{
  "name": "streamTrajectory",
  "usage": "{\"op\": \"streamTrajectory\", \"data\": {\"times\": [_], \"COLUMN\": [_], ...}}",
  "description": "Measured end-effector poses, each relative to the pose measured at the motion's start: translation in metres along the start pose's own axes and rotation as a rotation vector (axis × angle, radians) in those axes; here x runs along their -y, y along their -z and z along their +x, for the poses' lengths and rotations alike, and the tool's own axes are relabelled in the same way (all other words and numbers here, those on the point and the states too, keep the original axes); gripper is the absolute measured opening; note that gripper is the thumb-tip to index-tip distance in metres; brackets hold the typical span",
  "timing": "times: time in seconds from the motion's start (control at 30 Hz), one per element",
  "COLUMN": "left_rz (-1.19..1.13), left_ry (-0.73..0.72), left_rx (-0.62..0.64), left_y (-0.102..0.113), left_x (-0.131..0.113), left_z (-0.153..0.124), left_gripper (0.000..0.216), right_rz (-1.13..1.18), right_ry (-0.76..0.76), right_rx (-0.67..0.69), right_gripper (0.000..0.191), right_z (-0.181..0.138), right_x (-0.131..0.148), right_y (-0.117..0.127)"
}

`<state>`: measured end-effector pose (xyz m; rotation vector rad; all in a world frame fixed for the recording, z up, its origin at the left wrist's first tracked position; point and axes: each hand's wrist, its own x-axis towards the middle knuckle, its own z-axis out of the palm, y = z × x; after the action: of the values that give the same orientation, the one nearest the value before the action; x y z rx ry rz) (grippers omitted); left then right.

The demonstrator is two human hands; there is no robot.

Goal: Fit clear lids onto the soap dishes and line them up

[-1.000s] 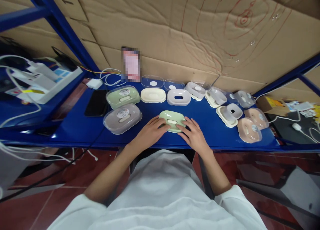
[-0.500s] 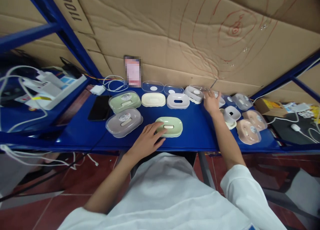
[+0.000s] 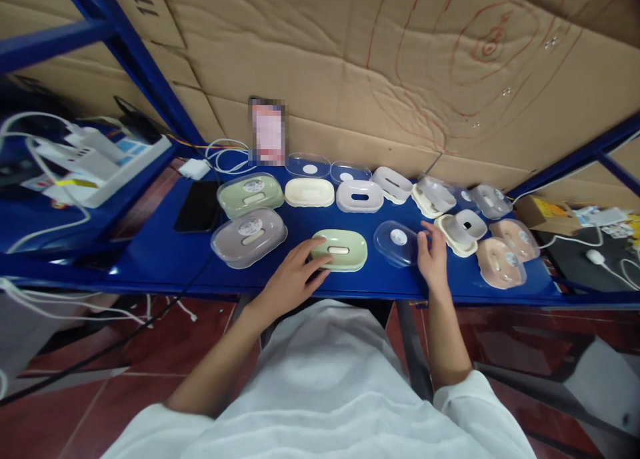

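Note:
A pale green oval soap box [image 3: 350,249] with a cream slot in its middle sits near the table's front edge. My left hand [image 3: 297,272] grips its left end, fingers over the rim. To its right is a clear oval lid [image 3: 393,242] with a round white sticker. My right hand [image 3: 433,259] holds the lid's right end between thumb and fingers; part of the lid is hidden there. Behind them stand a cream soap box [image 3: 309,192], a lilac soap box [image 3: 359,197] and a pale grey one [image 3: 393,184].
Lidded green [image 3: 250,198] and grey-purple [image 3: 250,240] soap boxes stand at left, beside a black phone [image 3: 197,207]. Lidded peach boxes [image 3: 500,262] are at right. Clear lids [image 3: 309,168] and a blurred upright screen [image 3: 269,132] line the cardboard wall [image 3: 310,66].
My right hand has come back from the rear row toward me, bringing a clear lid beside the green soap box. The left hand stays on the green box.

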<state>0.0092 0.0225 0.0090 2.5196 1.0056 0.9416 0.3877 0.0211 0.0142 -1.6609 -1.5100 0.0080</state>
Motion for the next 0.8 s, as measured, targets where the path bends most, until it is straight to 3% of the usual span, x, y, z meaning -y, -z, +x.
{"op": "streamTrajectory", "data": {"times": [0.07, 0.17, 0.2, 0.37, 0.47, 0.53, 0.67, 0.8], "left_rz": [-0.020, -0.031, -0.038, -0.079, -0.076, -0.072, -0.101, -0.105], "left_ry": [0.028, 0.040, 0.033, 0.001, 0.026, 0.038, 0.043, 0.015], "left_rx": [-0.005, -0.017, -0.021, -0.023, -0.029, -0.048, -0.048, -0.026], "left_y": [0.001, 0.002, 0.002, 0.002, 0.001, 0.001, 0.002, 0.002], "left_x": [-0.001, -0.001, -0.001, -0.001, -0.001, 0.000, 0.005, 0.008], "left_z": [-0.003, -0.007, -0.007, -0.008, -0.009, -0.008, -0.008, -0.007], "left_gripper": [0.030, 0.029, 0.028, 0.038, 0.057, 0.066, 0.078, 0.065], "right_rz": [-0.065, -0.124, -0.142, -0.161, -0.063, 0.014, 0.043, -0.038], "right_ry": [0.065, 0.209, 0.229, 0.095, 0.058, 0.169, 0.534, 0.650], "right_rx": [0.062, 0.375, 0.418, 0.242, 0.258, 0.357, 0.636, 0.680], "right_gripper": [0.051, 0.060, 0.062, 0.062, 0.059, 0.054, 0.050, 0.051], "right_z": [-0.015, -0.031, -0.035, -0.036, -0.030, -0.029, -0.034, -0.038], "right_x": [0.006, 0.010, 0.009, 0.007, 0.030, 0.055, 0.102, 0.114], "right_y": [0.007, 0.022, 0.026, 0.034, 0.022, 0.009, -0.018, -0.032]}}
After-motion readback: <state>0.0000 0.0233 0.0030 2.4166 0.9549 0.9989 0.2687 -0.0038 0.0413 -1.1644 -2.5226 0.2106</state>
